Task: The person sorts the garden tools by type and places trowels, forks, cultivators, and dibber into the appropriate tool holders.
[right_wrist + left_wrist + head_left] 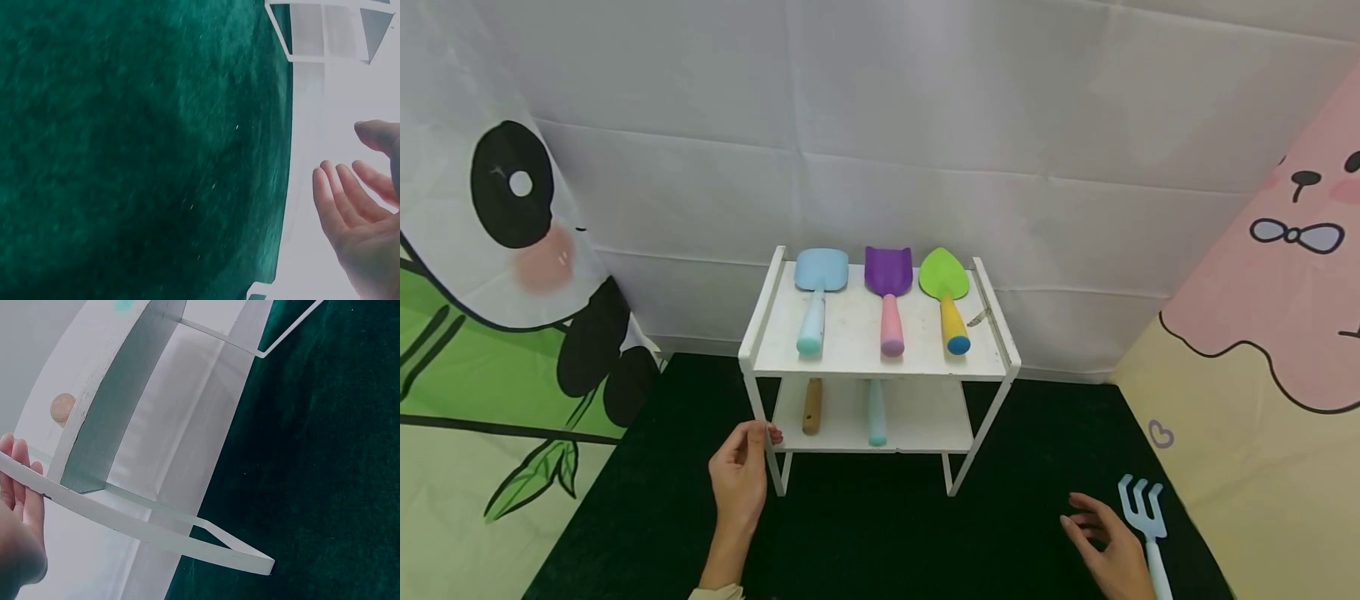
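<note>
A small white two-tier shelf point(850, 360) stands on a dark green cloth. At its left front leg, my left hand point(741, 475) holds the upright at the height of the lower tier; in the left wrist view the fingers point(31, 495) pass behind the white bar. My right hand point(1108, 546) hovers over the cloth with loosely bent fingers and nothing in them. Just right of it lies a light blue toy hand fork point(1144, 517). The top tier bears a blue toy shovel point(822, 271), a purple one point(888, 272) with a pink handle and a green trowel point(943, 275) with a yellow handle.
On the lower tier a wooden handle point(812, 408) and a pale blue handle point(877, 412) stick out; their far ends are hidden. White cloth point(887, 108) hangs behind the shelf. Printed cloths with a panda point(512, 187) and a pink animal point(1285, 292) flank the green cloth point(1037, 467).
</note>
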`<state>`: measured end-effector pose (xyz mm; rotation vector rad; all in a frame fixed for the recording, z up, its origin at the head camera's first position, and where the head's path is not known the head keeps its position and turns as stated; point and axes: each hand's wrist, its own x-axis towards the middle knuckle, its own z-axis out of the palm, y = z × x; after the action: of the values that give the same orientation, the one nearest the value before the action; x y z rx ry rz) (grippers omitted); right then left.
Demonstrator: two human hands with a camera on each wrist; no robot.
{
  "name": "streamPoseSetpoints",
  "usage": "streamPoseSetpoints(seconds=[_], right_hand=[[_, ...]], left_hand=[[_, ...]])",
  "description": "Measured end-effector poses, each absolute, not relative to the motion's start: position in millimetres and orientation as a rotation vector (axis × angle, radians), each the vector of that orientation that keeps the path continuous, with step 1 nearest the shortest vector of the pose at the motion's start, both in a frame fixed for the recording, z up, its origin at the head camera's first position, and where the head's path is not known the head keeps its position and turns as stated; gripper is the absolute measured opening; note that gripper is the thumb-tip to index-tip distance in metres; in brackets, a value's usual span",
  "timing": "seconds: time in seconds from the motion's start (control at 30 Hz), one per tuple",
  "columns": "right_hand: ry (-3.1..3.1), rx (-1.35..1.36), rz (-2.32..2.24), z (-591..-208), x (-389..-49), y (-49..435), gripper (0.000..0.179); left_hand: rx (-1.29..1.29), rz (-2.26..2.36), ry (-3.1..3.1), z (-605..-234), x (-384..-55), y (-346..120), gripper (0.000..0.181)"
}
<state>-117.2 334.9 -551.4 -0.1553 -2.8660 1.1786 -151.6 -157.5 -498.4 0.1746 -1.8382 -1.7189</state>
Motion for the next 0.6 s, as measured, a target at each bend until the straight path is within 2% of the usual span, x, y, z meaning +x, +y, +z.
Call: streamPoseSetpoints(seconds=[0.6], right_hand=[[-2.932, -0.416, 1.076, -562, -110, 374, 0.048]], left_hand=[[0.189, -1.712, -1.851, -497, -150, -158, 0.030]])
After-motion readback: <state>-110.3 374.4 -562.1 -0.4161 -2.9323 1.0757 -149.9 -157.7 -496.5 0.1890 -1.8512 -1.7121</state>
